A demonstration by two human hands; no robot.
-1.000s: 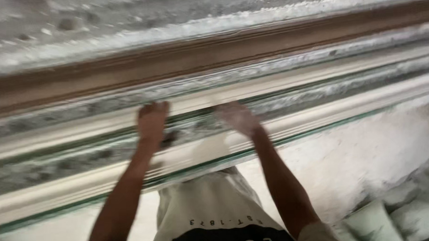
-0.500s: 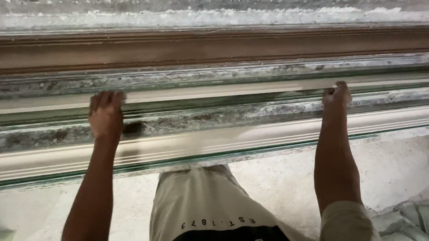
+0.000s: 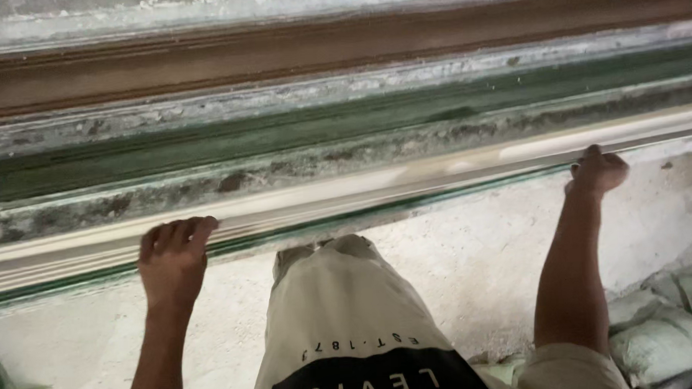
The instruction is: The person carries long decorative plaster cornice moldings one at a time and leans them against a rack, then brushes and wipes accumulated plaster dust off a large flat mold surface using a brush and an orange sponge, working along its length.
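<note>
White plaster moulding (image 3: 407, 186) lies along the green mould (image 3: 282, 135), near its front edge. Your left hand (image 3: 173, 258) and right hand (image 3: 597, 170) curl fingers over its rim, well apart; it looks not yet lifted.

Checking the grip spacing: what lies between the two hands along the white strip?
In the head view, only bare white strip runs between the left hand and right hand.

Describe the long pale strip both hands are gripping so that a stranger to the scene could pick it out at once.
Find the long stained mould crossing the whole view. The pale strip lies along its near edge, left hand and right hand on it. Unlike the green and brown bands behind, it is smooth, cream and ridged.
</note>
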